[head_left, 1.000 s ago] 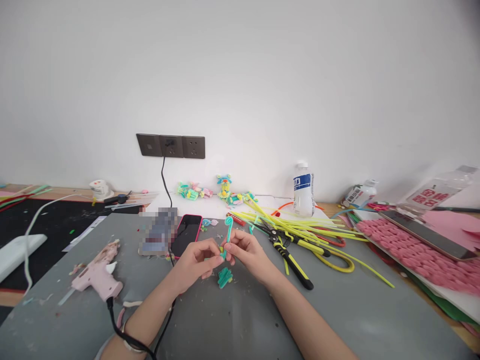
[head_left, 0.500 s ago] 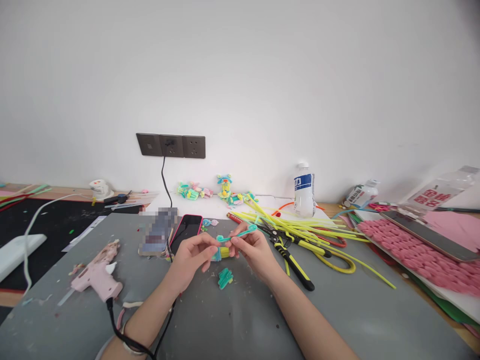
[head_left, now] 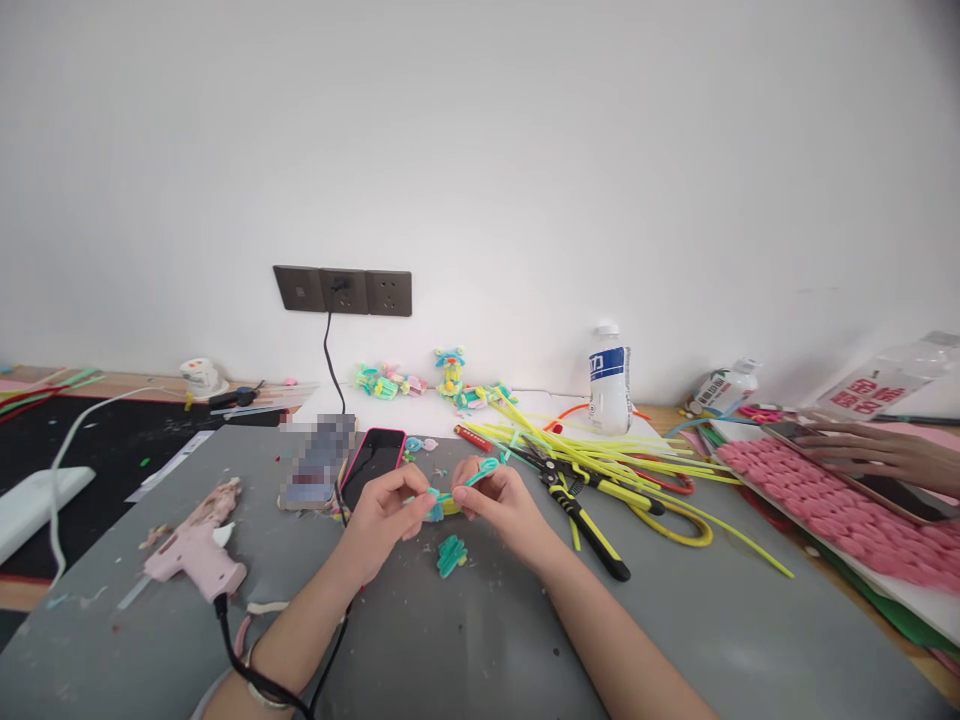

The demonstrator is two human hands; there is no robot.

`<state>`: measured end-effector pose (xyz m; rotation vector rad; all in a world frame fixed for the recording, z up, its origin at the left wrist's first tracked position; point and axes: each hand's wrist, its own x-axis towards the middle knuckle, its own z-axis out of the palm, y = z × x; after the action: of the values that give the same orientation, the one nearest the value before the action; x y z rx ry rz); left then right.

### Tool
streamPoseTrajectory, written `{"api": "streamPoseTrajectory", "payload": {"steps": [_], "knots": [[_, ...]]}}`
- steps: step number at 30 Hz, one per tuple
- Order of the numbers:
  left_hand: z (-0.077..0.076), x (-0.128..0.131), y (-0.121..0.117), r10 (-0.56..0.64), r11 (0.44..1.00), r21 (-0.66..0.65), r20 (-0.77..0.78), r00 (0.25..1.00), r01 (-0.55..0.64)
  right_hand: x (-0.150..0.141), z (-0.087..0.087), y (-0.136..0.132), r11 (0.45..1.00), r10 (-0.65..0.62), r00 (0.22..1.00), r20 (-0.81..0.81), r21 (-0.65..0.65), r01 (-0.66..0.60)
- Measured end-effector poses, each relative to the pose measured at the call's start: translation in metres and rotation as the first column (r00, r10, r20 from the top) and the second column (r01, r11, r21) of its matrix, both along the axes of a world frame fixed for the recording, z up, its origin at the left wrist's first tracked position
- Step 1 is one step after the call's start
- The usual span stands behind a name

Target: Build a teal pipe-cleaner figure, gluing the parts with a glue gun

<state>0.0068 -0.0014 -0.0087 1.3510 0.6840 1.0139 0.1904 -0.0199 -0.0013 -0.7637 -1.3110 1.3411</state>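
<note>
Under both hands spreads the grey surface (head_left: 465, 655), the largest thing I have in view. To the right of the right hand lies a sheaf of yellow stems (head_left: 600, 447), most of them straight, so I take that stock as unshaped. Pliers (head_left: 562, 495) lie between those stems and the right forearm; left of the left forearm, the glue gun (head_left: 196, 560) rests on its side. The left hand (head_left: 386, 515) and right hand (head_left: 501, 505) each have thumb and fingertips pinched together. Beyond them, against the wall, small figures (head_left: 450, 372) look finished to me, one upright among others. Just on the near side of the hands sits a green bundle (head_left: 451, 556), already formed but lying apart. At the fingertips shows a yellow-blue piece (head_left: 450, 507); I cannot tell whether it is held. Smallest, a teal stem (head_left: 480, 472) is gripped between both hands, its right end already looped. I judge this piece midway: shaped, its joining unclear.
</note>
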Motion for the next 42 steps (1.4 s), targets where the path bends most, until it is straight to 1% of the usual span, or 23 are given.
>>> {"api": "streamPoseTrajectory", "payload": {"steps": [2, 5, 7, 9, 10, 12, 14, 16, 20, 22, 24, 26, 29, 31, 35, 38, 40, 42], "knots": [[0.001, -0.002, 0.0, -0.042, 0.993, 0.105, -0.091, 0.995, 0.052, 0.001, 0.0, -0.001, 1.0, 0.014, 1.0, 0.003, -0.016, -0.014], [0.005, -0.004, -0.002, -0.064, 0.96, 0.246, -0.286, 0.956, 0.138, 0.002, -0.002, -0.001, 0.993, 0.095, 0.995, 0.017, -0.073, -0.094], [0.006, -0.005, -0.003, -0.062, 0.938, 0.292, -0.393, 0.917, 0.188, 0.002, -0.004, -0.001, 0.984, 0.144, 0.989, 0.021, -0.106, -0.141], [0.006, -0.005, -0.003, -0.035, 0.927, 0.322, -0.442, 0.896, 0.195, 0.002, -0.007, 0.0, 0.981, 0.142, 0.99, 0.017, -0.136, -0.139], [0.006, -0.005, -0.002, -0.01, 0.927, 0.332, -0.439, 0.898, 0.172, 0.002, -0.008, 0.0, 0.981, 0.12, 0.993, 0.008, -0.151, -0.118], [0.005, -0.005, 0.0, 0.05, 0.942, 0.326, -0.385, 0.922, 0.085, 0.002, -0.009, 0.002, 0.983, 0.051, 0.999, -0.02, -0.177, -0.053], [0.003, -0.004, 0.002, 0.099, 0.963, 0.269, -0.309, 0.946, -0.014, 0.003, -0.01, 0.003, 0.982, 0.0, 0.998, -0.06, -0.191, -0.011], [0.002, -0.003, 0.004, 0.108, 0.981, 0.18, -0.242, 0.964, -0.064, 0.003, -0.01, 0.004, 0.981, -0.002, 0.995, -0.098, -0.193, -0.017], [-0.003, -0.003, 0.005, 0.068, 0.997, 0.036, -0.132, 0.989, -0.063, 0.002, -0.009, 0.002, 0.981, 0.07, 0.991, -0.115, -0.173, -0.09], [-0.005, -0.002, 0.006, 0.055, 0.998, -0.013, -0.096, 0.994, -0.057, 0.001, -0.009, 0.002, 0.979, 0.097, 0.989, -0.111, -0.166, -0.114], [-0.006, -0.003, 0.005, 0.046, 0.998, -0.03, -0.091, 0.995, -0.049, 0.002, -0.01, 0.001, 0.979, 0.096, 0.988, -0.121, -0.166, -0.116], [-0.004, -0.003, 0.005, 0.037, 0.999, 0.005, -0.124, 0.992, -0.036, 0.003, -0.01, 0.001, 0.983, 0.075, 0.99, -0.12, -0.156, -0.093], [0.001, -0.005, 0.003, 0.034, 0.992, 0.128, -0.231, 0.972, -0.004, 0.004, -0.01, 0.002, 0.993, 0.033, 0.998, -0.06, -0.11, -0.039], [0.003, -0.005, 0.002, 0.029, 0.98, 0.197, -0.309, 0.951, 0.034, 0.004, -0.008, 0.002, 0.995, 0.026, 1.0, -0.006, -0.1, -0.027], [0.004, -0.005, 0.002, 0.005, 0.96, 0.253, -0.441, 0.897, 0.119, 0.004, -0.007, 0.002, 0.989, 0.058, 0.995, 0.078, -0.141, -0.046], [0.002, -0.004, 0.001, -0.014, 0.941, 0.287, -0.503, 0.864, 0.182, 0.005, -0.01, 0.003, 0.98, 0.106, 0.987, 0.121, -0.182, -0.083], [0.001, -0.004, 0.001, 0.016, 0.936, 0.312, -0.495, 0.869, 0.161, 0.006, -0.012, 0.004, 0.977, 0.098, 0.99, 0.1, -0.201, -0.076], [-0.001, -0.003, 0.001, 0.074, 0.948, 0.31, -0.431, 0.899, 0.07, 0.006, -0.014, 0.005, 0.975, 0.046, 0.999, 0.017, -0.22, -0.041]]}}
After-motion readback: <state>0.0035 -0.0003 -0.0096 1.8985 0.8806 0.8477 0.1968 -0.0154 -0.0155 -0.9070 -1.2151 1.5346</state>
